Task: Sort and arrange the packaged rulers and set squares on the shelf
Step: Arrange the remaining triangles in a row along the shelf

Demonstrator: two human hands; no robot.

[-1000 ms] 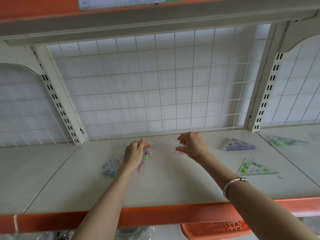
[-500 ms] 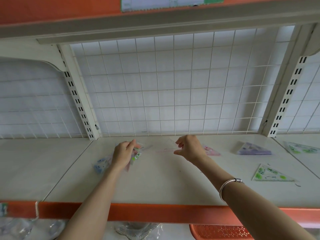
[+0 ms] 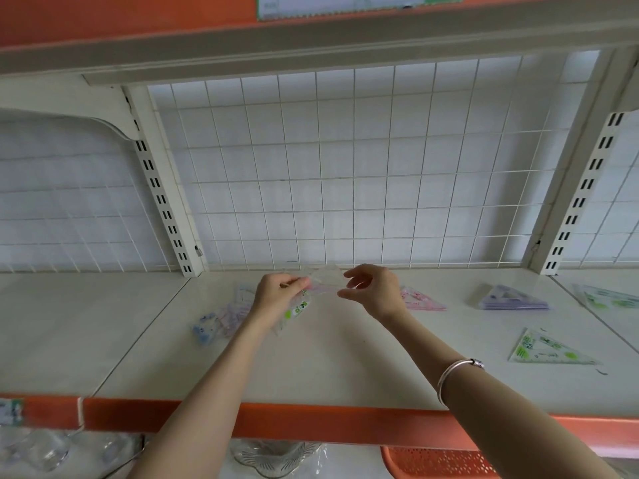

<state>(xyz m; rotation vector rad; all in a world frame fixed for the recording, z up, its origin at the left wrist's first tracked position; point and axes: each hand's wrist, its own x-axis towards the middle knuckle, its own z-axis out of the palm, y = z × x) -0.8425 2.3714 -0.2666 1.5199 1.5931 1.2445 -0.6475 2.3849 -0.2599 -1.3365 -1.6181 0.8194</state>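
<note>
Obs: clear packet [image 3: 325, 279] held up off shelf [image 3: 345, 357], pinched at its L end by left hand [image 3: 278, 297]. The right hand [image 3: 375, 292] is at its R end, fingers apart, contact unclear.

Risk: slick film + one-end pinch, so it may sag or slip onto the mixed pile [image 3: 224, 318] just L of the left fingers, undoing the sort.

Unclear: whether the green-print packet [image 3: 299, 309] under the left palm is held or lying. Contents of the clear one aren't legible. The pink set squares [image 3: 423, 302] are partly hidden behind the right hand.
</note>
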